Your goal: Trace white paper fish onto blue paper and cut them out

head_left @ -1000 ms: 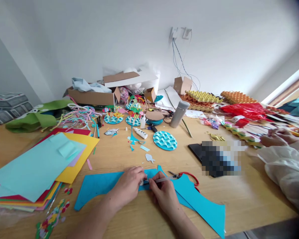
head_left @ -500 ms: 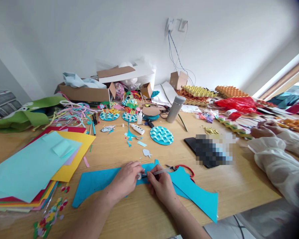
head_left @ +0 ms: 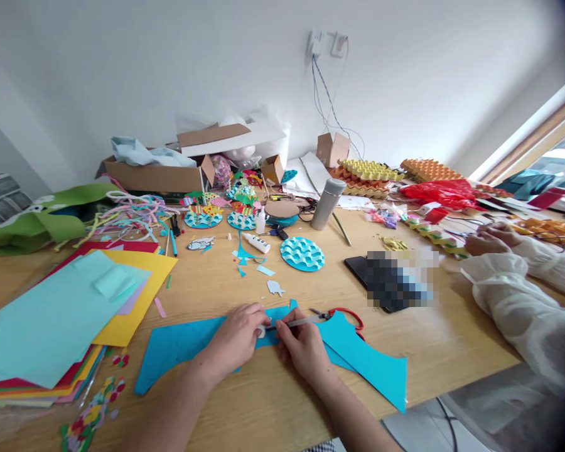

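Observation:
My right hand [head_left: 304,339] grips a pen [head_left: 302,321] with a pale, translucent barrel, its dark tip pointing left toward my other hand. The fingers of my left hand [head_left: 242,328] are pinched at a small white round piece [head_left: 261,331], too small to make out well. Under both hands lies blue paper [head_left: 183,345] with curved cut edges. To the right, another blue cut piece [head_left: 367,361] partly covers scissors with red handles [head_left: 353,312], their blades near the pen's rear end. Beyond my hands lies a pale grey fish-shaped cutout [head_left: 275,287].
Coloured paper sheets [head_left: 51,320] are stacked at left. A glue bottle [head_left: 257,243], a wavy blue disc [head_left: 302,254], a grey flask [head_left: 328,204] and a black phone [head_left: 358,270] stand or lie farther back. At right are a co-worker's white sleeves [head_left: 503,282].
The view has shifted slightly, so most things sit a little farther left. Both hands stay almost in place, with the pen still in my right hand.

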The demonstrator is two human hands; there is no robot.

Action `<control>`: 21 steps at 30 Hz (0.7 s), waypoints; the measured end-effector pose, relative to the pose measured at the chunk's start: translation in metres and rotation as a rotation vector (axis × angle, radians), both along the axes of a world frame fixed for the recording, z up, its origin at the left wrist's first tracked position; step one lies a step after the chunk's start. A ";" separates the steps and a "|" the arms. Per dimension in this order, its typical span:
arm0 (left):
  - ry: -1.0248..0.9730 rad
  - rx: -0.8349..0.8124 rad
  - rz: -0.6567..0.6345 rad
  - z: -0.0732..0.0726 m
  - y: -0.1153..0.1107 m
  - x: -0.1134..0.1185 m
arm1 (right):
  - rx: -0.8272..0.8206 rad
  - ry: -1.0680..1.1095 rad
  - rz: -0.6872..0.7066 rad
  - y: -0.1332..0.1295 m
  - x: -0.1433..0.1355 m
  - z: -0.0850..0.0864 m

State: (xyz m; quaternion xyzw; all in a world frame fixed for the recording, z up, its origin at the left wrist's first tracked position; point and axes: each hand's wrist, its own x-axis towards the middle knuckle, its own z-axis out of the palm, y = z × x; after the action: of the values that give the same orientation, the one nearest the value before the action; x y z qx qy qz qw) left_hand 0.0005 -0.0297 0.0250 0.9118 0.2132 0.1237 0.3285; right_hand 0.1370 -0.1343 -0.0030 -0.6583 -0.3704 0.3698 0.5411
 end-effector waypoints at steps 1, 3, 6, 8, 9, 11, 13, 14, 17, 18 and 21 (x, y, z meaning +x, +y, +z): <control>0.001 0.002 0.000 0.000 0.000 0.000 | 0.001 0.000 -0.001 0.000 0.000 0.000; 0.008 0.008 0.001 0.001 0.000 0.000 | 0.005 -0.004 -0.001 0.000 0.000 0.001; 0.023 0.016 -0.001 0.002 0.000 0.000 | 0.021 -0.018 0.003 0.001 0.000 0.002; 0.028 0.019 -0.001 0.003 0.000 -0.001 | 0.032 -0.042 0.006 0.000 0.000 0.001; 0.028 0.020 0.000 0.003 -0.001 -0.001 | 0.033 -0.057 0.008 0.000 0.000 0.001; 0.024 0.021 0.000 0.003 -0.001 -0.001 | 0.030 -0.084 0.011 -0.001 0.000 0.001; 0.021 0.021 0.001 0.004 -0.001 -0.001 | 0.029 -0.121 0.012 -0.002 0.000 0.001; 0.022 0.021 0.003 0.004 -0.002 -0.001 | 0.031 -0.146 0.012 -0.003 0.000 0.001; 0.025 0.016 0.005 0.005 -0.002 -0.001 | 0.042 -0.217 0.010 -0.003 -0.001 0.002; 0.024 0.014 0.005 0.005 -0.002 -0.001 | 0.043 -0.234 0.011 -0.003 -0.001 0.003; 0.016 0.010 0.003 0.005 -0.001 -0.001 | 0.049 -0.270 0.010 -0.004 -0.001 0.002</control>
State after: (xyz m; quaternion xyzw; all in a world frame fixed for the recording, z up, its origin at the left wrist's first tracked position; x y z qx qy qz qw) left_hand -0.0003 -0.0312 0.0304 0.9140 0.2168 0.1181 0.3220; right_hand 0.1359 -0.1383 -0.0008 -0.6870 -0.4519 0.2714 0.5003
